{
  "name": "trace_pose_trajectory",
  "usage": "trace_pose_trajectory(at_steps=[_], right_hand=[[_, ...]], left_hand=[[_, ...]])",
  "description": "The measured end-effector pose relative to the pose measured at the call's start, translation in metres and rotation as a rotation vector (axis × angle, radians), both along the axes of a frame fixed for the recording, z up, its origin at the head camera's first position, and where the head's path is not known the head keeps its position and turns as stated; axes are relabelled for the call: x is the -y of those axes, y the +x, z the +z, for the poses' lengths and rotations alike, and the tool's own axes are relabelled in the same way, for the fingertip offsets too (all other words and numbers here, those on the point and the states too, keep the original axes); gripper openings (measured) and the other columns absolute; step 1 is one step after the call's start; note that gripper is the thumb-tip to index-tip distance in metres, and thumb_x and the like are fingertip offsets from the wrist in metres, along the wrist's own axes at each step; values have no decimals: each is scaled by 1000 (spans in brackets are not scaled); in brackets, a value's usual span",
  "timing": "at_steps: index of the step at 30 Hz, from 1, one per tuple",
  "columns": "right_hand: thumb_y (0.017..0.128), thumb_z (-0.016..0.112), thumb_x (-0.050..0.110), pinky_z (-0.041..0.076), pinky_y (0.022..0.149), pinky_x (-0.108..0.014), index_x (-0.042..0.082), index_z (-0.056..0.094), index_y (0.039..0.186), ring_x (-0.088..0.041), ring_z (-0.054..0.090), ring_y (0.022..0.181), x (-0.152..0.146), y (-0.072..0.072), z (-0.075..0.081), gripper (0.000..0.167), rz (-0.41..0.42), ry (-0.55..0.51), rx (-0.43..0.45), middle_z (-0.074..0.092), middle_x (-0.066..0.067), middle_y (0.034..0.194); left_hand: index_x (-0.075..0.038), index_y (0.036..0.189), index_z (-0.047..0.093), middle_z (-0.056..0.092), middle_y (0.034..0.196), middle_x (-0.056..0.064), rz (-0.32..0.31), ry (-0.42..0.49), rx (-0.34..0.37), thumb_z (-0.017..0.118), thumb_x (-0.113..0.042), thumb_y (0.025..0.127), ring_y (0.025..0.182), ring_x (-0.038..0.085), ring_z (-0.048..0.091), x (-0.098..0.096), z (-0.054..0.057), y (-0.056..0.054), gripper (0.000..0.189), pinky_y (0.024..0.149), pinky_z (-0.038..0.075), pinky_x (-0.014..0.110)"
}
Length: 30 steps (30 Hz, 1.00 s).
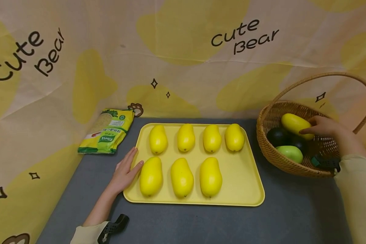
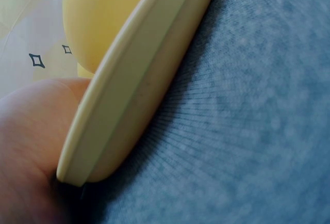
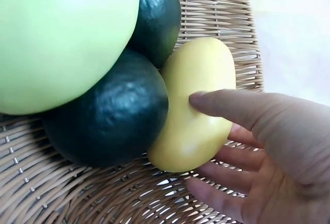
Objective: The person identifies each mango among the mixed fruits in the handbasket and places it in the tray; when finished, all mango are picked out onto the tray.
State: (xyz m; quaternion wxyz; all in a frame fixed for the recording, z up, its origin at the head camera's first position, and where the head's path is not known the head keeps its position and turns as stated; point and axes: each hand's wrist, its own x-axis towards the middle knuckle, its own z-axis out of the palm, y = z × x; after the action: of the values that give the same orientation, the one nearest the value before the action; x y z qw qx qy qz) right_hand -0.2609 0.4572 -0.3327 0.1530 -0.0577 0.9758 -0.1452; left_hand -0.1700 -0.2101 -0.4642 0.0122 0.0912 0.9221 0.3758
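My right hand (image 1: 321,128) reaches into the wicker basket (image 1: 262,145) and holds a yellow mango (image 1: 294,123), thumb on its near side and fingers behind. In the right wrist view that mango (image 3: 201,69) lies against two dark green avocados (image 3: 111,115), with a light green fruit (image 3: 56,38) beside them. My left hand (image 1: 125,173) rests at the left rim of a yellow tray (image 1: 238,179), its thumb tip right by a front-row mango (image 1: 151,177). On the tray, several yellow mangoes stand in two rows. The left wrist view shows that hand (image 2: 36,131) against the tray's corner (image 2: 103,136).
A yellow-green Knorr packet (image 1: 108,131) lies on the dark grey table (image 1: 201,223), left of the tray. The basket's tall arched handle (image 1: 329,74) rises at the right. Behind everything hangs a yellow-patterned cloth (image 1: 177,40).
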Motion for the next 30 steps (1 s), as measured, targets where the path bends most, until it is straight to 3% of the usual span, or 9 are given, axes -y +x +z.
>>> trace_pose_trajectory(at_steps=[3,5,9,12,17,30], right_hand=[[95,61,24,45,63,-38,-19,57,107,-24,54,70,1,0,-3,44,-12,-64,11,61,-10,79],[95,61,23,44,61,-36,-17,59,105,-23,53,67,1,0,-4,42,-18,-90,17,60,-8,76],[95,61,34,48,74,-51,-23,49,120,-44,57,86,-1,4,-2,63,-22,-40,0,58,-35,98],[95,57,44,42,82,-64,-27,36,129,-60,46,106,-4,8,1,81,-15,19,2,41,-49,123],[95,54,51,40,84,-67,-25,36,131,-65,39,110,-6,12,10,86,-18,74,15,33,-51,129],[92,59,52,43,78,-65,-25,38,130,-64,46,105,15,27,40,89,-1,150,-45,42,-49,124]], left_hand=[[-1,154,21,15,159,22,1,0,1,45,-39,104,144,41,16,-1,0,0,68,109,7,61],[-1,154,21,15,159,22,1,-2,1,45,-40,104,144,41,16,-1,0,0,69,109,8,61],[0,154,20,15,159,22,-3,-5,-1,45,-40,104,145,41,16,-2,1,0,69,109,8,61],[0,154,20,15,159,22,-4,-4,0,45,-39,104,145,41,15,-3,2,0,69,109,7,61],[0,154,20,14,160,22,-4,-2,5,45,-40,104,145,41,15,-4,2,-1,69,109,7,61],[-1,155,20,15,160,21,-7,-2,-6,45,-39,104,145,41,15,-1,0,0,68,109,8,62]])
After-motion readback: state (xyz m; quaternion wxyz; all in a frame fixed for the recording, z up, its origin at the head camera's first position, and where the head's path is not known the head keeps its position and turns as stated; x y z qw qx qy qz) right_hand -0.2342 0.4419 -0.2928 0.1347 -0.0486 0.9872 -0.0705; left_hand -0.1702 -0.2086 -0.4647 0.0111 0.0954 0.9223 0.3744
